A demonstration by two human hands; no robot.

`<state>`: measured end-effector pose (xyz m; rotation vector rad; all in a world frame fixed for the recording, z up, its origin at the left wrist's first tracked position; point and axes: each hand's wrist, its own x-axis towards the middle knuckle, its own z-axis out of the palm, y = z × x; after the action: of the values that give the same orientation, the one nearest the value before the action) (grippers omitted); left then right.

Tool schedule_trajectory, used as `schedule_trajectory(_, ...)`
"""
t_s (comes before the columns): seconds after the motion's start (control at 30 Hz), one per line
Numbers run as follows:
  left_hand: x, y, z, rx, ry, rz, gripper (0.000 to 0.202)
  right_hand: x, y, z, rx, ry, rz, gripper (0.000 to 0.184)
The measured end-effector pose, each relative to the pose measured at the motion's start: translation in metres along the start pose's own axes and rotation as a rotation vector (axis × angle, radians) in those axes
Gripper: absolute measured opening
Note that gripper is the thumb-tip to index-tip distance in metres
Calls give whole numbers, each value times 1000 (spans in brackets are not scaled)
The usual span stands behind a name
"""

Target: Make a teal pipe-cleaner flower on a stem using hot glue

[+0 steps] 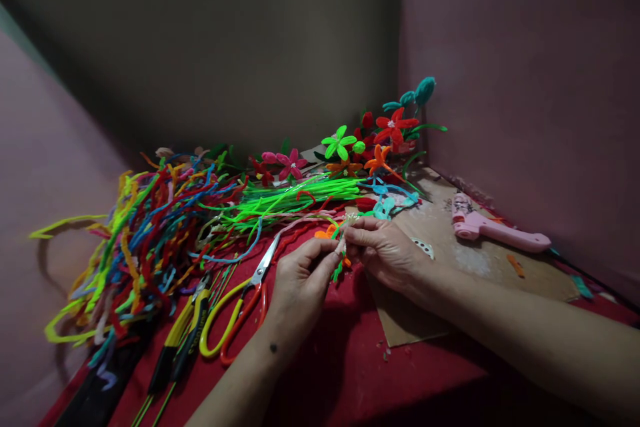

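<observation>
My left hand (300, 280) and my right hand (383, 250) meet over the red cloth, fingers pinched together on a small pipe-cleaner flower (336, 240) with orange petals and a green stem. The piece is mostly hidden between my fingertips. Just left of my left hand lie scissors (240, 307) with yellow and orange handles, blades pointing toward the flower. Behind my hands lies a bundle of neon green pipe cleaners (295, 197).
A big tangle of coloured pipe cleaners (145, 240) covers the left side. Finished flowers (380, 137) stand in the back corner. A pink glue gun (493, 230) rests on a cardboard sheet (475, 260) at right. Pliers with black and yellow handles (185, 340) lie beside the scissors.
</observation>
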<state>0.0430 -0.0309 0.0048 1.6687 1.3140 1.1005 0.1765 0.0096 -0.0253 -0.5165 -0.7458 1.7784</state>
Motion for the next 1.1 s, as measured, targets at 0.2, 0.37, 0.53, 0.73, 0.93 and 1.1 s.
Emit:
schedule_trajectory(0.2, 0, -5, -2, 92, -9, 105, 15, 0, 2, -1, -28, -25, 3, 17)
schedule_trajectory(0.37, 0, -10, -1, 176, -12, 129, 16, 1, 4, -5, -70, -63, -11, 15)
schedule_trajectory(0.53, 1, -9, -4, 196, -38, 119, 16, 1, 4, -4, -116, -37, -16, 17)
schedule_trajectory(0.73, 9, -2, -19, 204, -49, -16, 12, 3, 2, -4, -43, 9, 10, 17)
schedule_trajectory(0.93, 8, 1, -15, 97, 21, 12, 14, 1, 2, -2, -60, 16, 48, 17)
schedule_trajectory(1.1, 5, -1, -5, 8, 21, -57, 14, 0, 5, -2, -30, 13, 20, 19)
